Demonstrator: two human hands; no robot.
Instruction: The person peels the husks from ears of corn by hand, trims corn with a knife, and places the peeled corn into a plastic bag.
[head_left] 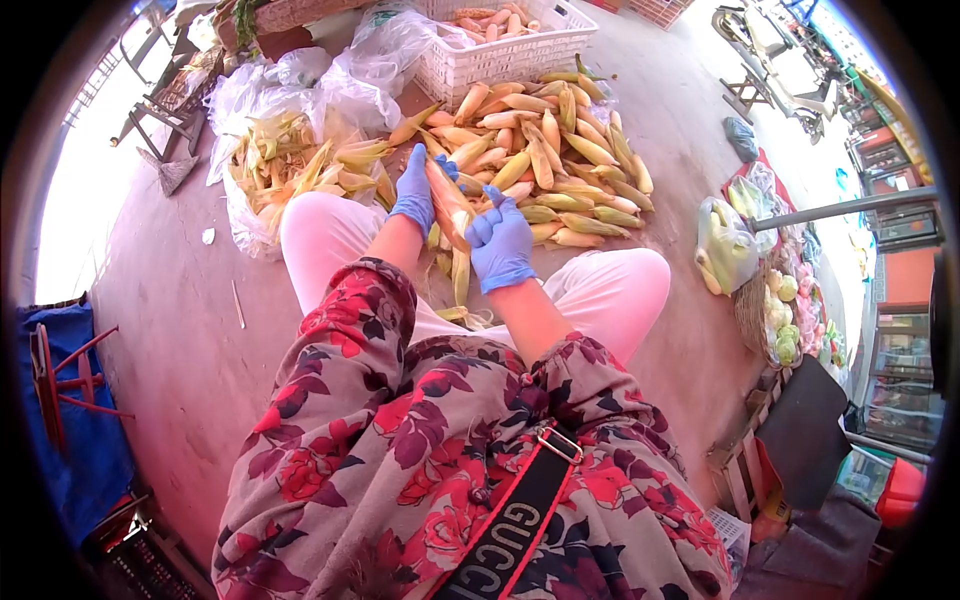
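Note:
An ear of corn (450, 205) in pale husk is held over my lap, its tip pointing up and left. My left hand (415, 190), in a blue glove, is wrapped along the ear's left side. In a blue glove too, my right hand (499, 243) has its fingers curled at the ear's right side, by the lower part. Just beyond my hands lies a big pile of corn ears (570, 150) in green and cream husks. To the left, stripped husks (290, 170) fill an open plastic bag (255, 225). Another green-yellow piece (460, 277) hangs or lies below my hands.
A white crate (440, 70) with peeled corn stands behind the pile. Vegetables in bags (727, 245) and a broom (750, 305) are at the right. A blue cloth item (70, 430) is at the left edge, and a metal pole (850, 207) reaches in from the right.

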